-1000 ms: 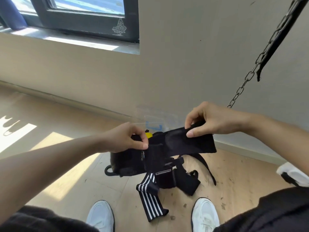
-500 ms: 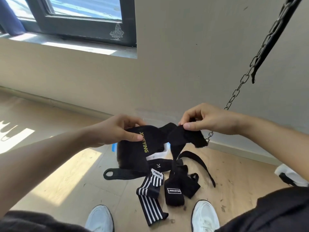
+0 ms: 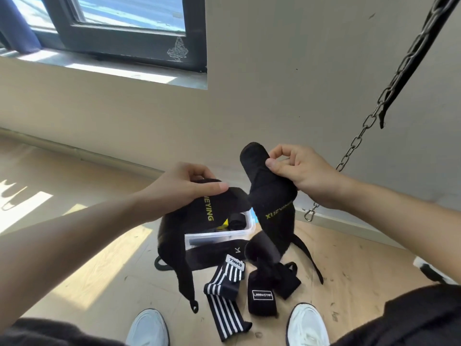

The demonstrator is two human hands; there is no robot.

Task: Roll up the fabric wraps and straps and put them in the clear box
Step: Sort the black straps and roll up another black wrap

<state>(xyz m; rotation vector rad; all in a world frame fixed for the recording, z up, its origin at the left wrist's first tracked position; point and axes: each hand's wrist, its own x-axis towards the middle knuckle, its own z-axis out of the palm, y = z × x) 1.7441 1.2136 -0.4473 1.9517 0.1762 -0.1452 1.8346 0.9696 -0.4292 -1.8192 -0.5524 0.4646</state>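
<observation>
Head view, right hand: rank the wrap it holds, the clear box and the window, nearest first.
1. The right-hand wrap: pinched in the grip of the right hand.
2. The clear box: on the floor, below and to its left.
3. The window: in the wall, far upper left.

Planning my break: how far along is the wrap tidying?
Done: a black roll sits in the clear box. In hand: left hand grips one XUEYING wrap, right hand a second XUEYING wrap, both dangling. Left: striped wrap and LARA STAR wrap loose on the floor.

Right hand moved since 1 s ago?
Yes: the right hand, gripping a black wrap, has risen above the hanging snap hook, which it hid before.
</observation>
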